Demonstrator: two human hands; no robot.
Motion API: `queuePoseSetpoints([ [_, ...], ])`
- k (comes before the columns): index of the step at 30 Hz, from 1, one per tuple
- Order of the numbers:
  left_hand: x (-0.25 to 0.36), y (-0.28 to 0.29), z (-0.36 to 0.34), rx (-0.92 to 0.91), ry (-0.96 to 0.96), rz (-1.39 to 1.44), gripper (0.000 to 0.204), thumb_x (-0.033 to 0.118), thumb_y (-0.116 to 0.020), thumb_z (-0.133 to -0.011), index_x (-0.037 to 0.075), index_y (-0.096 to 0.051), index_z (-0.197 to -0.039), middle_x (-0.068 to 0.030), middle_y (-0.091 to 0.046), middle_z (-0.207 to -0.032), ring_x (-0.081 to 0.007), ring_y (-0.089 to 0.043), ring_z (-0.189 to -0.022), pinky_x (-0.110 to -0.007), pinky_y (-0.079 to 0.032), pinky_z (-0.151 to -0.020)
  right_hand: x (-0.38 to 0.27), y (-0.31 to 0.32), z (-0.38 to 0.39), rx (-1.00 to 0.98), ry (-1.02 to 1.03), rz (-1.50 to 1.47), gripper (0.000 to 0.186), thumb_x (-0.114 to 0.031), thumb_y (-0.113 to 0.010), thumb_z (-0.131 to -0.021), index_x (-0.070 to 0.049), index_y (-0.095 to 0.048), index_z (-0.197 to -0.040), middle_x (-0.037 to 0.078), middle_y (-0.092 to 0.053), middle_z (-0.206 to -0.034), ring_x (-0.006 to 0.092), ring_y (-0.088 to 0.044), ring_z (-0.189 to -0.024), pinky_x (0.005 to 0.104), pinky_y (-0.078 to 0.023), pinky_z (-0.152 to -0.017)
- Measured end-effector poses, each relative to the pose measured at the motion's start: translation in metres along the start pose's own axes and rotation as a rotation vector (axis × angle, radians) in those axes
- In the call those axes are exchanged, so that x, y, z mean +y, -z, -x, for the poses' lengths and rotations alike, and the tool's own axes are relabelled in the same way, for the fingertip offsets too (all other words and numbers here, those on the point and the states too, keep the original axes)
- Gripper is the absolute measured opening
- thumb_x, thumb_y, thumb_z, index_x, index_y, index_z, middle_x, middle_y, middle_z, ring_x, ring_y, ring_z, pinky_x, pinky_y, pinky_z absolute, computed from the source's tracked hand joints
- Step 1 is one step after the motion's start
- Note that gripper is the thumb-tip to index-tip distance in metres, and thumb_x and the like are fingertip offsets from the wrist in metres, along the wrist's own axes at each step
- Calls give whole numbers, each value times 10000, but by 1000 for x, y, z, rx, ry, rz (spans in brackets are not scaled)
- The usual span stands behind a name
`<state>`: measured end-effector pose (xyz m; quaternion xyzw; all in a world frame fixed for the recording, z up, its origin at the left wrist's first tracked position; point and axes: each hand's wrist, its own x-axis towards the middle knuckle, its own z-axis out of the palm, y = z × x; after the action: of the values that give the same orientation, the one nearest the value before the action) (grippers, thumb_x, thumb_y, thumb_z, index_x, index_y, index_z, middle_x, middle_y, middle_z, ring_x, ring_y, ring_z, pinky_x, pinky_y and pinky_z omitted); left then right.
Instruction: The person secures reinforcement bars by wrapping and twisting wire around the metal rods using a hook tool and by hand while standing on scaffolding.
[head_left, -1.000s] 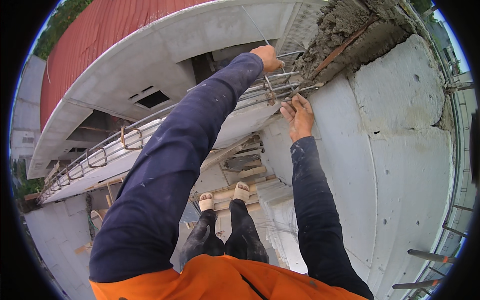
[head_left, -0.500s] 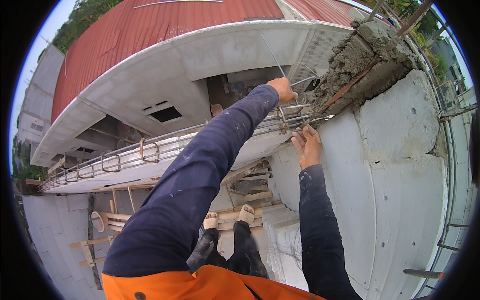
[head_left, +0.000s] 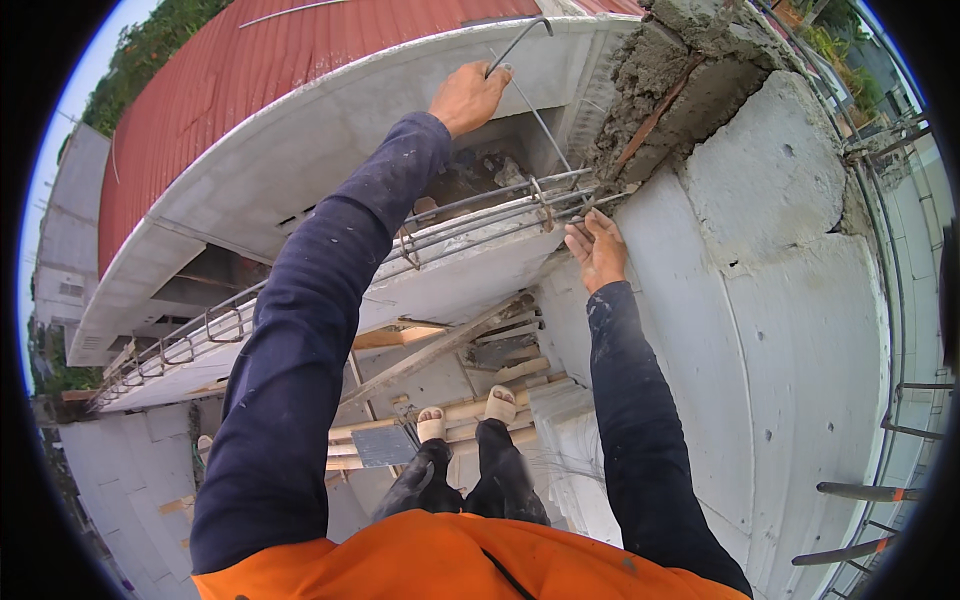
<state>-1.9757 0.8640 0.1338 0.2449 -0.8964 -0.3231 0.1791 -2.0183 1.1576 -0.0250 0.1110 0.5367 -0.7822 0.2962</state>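
My left hand (head_left: 470, 98) is raised beyond the rebar, closed around a steel rod with a hooked end (head_left: 522, 42). A thin straight wire or rod (head_left: 540, 122) slants past it, down to the rebar cage (head_left: 470, 228). My right hand (head_left: 600, 250) is at the cage's right end, fingertips drawn together beside the bars; whatever they pinch is too small to make out. Rough wet-looking mortar (head_left: 650, 90) sits just above this hand, with a reddish-brown strip (head_left: 660, 112) along it. A bent stirrup (head_left: 541, 203) wraps the bars close by.
A pale block wall (head_left: 790, 370) rises on the right, with more rebar along its outer side. Two dark handles with orange bands (head_left: 868, 492) lie there. Below, my sandalled feet stand on wooden poles (head_left: 470, 410) near a grey board (head_left: 385, 446). A red metal roof (head_left: 220, 110) lies beyond.
My left hand has lifted away from the rebar, up and to the left, with the hooked rod. My right hand stays by the bar ends, its fingers drawn closer together.
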Motion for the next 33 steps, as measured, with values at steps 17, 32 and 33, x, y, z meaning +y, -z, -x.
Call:
queuePoseSetpoints([
  [17,2,254,270,545,-222,957,496,395,-422,-1143,-25,-602,-1335,30,-460,-719,-34,-366,-581,-186,-286,-470,5,6,-13,6,7,-28,294,-120,-645,-1025,-21,-597,-1298,107,-690,-1060,254,-733,-935,354,-671,-787],
  [32,-98,238,456,917,353,940,425,360,-467,-1129,11,-565,-1352,41,-474,-745,-17,-386,-586,-188,-274,-438,13,5,-25,18,31,-60,316,-52,-618,-1012,40,-572,-1310,170,-701,-1106,312,-753,-951,369,-680,-808],
  [33,-99,241,456,917,349,932,425,360,-469,-1129,12,-567,-1351,41,-474,-746,-17,-385,-586,-188,-272,-438,12,7,-25,22,26,-68,316,-55,-624,-1009,39,-573,-1306,170,-700,-1106,312,-752,-953,369,-680,-807],
])
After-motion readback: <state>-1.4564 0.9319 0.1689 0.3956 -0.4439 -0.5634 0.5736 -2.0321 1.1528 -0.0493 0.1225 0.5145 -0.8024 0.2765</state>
